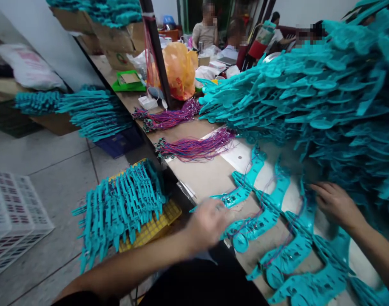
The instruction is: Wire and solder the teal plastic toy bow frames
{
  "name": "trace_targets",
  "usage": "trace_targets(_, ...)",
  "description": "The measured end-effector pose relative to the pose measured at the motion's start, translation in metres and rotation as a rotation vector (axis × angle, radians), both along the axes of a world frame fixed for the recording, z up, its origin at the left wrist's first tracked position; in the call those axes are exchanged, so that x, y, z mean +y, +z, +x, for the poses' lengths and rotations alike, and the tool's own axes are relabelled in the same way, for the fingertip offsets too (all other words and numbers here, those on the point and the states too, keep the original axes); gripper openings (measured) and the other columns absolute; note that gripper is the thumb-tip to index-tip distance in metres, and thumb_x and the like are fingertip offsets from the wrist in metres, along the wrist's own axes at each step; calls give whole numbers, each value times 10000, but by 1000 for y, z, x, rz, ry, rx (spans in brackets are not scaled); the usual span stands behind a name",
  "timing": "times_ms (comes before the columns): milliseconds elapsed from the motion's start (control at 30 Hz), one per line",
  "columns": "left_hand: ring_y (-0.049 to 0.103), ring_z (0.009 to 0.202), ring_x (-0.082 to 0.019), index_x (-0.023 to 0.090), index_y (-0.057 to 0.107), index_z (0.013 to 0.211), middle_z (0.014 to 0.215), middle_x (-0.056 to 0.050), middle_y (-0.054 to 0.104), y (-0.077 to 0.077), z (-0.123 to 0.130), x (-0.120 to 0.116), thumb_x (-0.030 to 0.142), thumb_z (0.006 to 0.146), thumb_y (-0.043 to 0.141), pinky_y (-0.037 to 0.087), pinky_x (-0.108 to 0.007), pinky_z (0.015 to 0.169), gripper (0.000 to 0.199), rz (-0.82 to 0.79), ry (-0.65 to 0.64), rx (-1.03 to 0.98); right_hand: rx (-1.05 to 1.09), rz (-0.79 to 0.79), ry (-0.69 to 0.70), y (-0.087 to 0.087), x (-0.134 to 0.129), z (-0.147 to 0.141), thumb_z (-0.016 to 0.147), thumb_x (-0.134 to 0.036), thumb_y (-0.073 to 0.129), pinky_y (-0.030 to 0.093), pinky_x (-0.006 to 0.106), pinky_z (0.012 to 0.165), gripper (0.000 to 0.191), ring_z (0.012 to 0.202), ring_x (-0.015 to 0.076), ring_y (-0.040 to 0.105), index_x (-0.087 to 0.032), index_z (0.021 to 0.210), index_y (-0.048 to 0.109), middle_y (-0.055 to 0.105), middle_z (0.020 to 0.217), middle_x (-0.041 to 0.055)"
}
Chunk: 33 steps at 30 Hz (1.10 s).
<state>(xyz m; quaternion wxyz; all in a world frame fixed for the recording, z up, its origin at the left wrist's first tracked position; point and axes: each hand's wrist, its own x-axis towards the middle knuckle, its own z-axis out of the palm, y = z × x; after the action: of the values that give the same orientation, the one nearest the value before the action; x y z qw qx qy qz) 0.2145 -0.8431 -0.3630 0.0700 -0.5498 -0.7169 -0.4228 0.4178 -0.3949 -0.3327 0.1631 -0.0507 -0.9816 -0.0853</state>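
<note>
My left hand [208, 225] is smeared by motion at the table's near edge. It is beside the closest end of a turquoise plastic part [234, 197] with thin wires; whether its fingers hold anything does not show. My right hand [337, 204] reaches in from the right with its fingers stretched out, fingertips at the upper end of another turquoise wired part [305, 204]. Several such parts lie in a slanting row on the table, overlapping, with red and blue wires across them. The lowest one [318, 284] is cut off by the frame.
A high heap of turquoise parts [309, 93] fills the right. Bundles of purple-red wires [197, 144] lie on the tabletop [200, 172]. Left below, turquoise parts [120, 208] are stacked on a yellow crate [146, 229]; a white crate [15, 216] stands farther left. People sit behind.
</note>
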Motion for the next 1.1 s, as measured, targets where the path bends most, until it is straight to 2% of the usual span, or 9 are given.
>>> trace_targets(100, 547, 1019, -268, 139, 606, 1089, 1045, -149, 597, -12, -99, 1, 218, 901, 461, 456, -412, 903, 251, -161, 412, -64, 96, 21, -71, 19, -22, -13, 773, -229, 518, 426, 446, 837, 303, 962, 299, 588, -345, 992, 692, 679, 1024, 184)
trace_targets(167, 525, 1033, -302, 132, 624, 1080, 1062, -162, 588, -21, -149, 7, 255, 878, 511, 442, -432, 894, 262, -331, 485, -19, 118, 45, -78, 31, -44, -31, 808, -249, 517, 432, 438, 835, 266, 969, 297, 589, -326, 996, 688, 686, 1023, 176)
trace_targets(233, 518, 1026, -316, 144, 652, 996, 1032, -157, 605, -27, -177, 12, 280, 884, 509, 429, -432, 872, 227, -461, 472, 32, 100, 51, -48, 41, -69, -54, 834, -253, 514, 441, 427, 842, 233, 973, 294, 593, -300, 983, 686, 696, 1012, 161)
trace_targets(333, 535, 991, -306, 164, 651, 899, 953, -136, 645, -27, -187, 13, 273, 919, 443, 405, -424, 851, 236, -507, 428, 84, 52, 40, 18, 48, -102, -89, 859, -239, 500, 450, 420, 851, 206, 966, 282, 600, -251, 946, 686, 707, 990, 136)
trace_targets(433, 563, 936, -276, 173, 632, 872, 902, -115, 663, -13, -189, 5, 278, 925, 422, 398, -396, 832, 240, -412, 402, 49, 50, 5, 77, 46, -127, -121, 870, -221, 485, 458, 409, 803, 213, 938, 269, 608, -219, 935, 688, 710, 972, 116)
trace_targets(667, 503, 605, -132, 158, 598, 822, 656, 4, 568, 29, -218, 12, 344, 839, 506, 371, -248, 599, 209, -221, 108, -467, 56, -317, 150, 27, -174, -213, 918, -236, 449, 464, 355, 810, 255, 884, 227, 610, -188, 988, 689, 699, 933, 103)
trace_targets(867, 448, 586, -100, 129, 621, 800, 642, 22, 546, 39, -222, 32, 396, 774, 570, 334, -223, 578, 272, -247, -43, -622, 30, -509, 358, 5, -223, -296, 858, -249, 572, 448, 385, 929, 321, 1061, 250, 572, -171, 1157, 660, 654, 1161, 133)
trace_targets(933, 443, 583, -99, 123, 629, 788, 636, 23, 546, 43, -222, 31, 426, 762, 583, 331, -223, 575, 308, -262, -63, -661, -35, -542, 415, 0, -234, -315, 826, -261, 624, 444, 388, 931, 303, 1053, 257, 575, -174, 1108, 692, 680, 1123, 120)
trace_targets(1100, 404, 544, -87, 124, 653, 728, 583, 34, 529, 55, -238, 17, 449, 753, 599, 309, -226, 560, 331, -398, -83, -669, 20, -767, 210, 6, -230, -340, 860, -262, 557, 462, 279, 729, 221, 777, 182, 635, -188, 929, 754, 734, 877, 61)
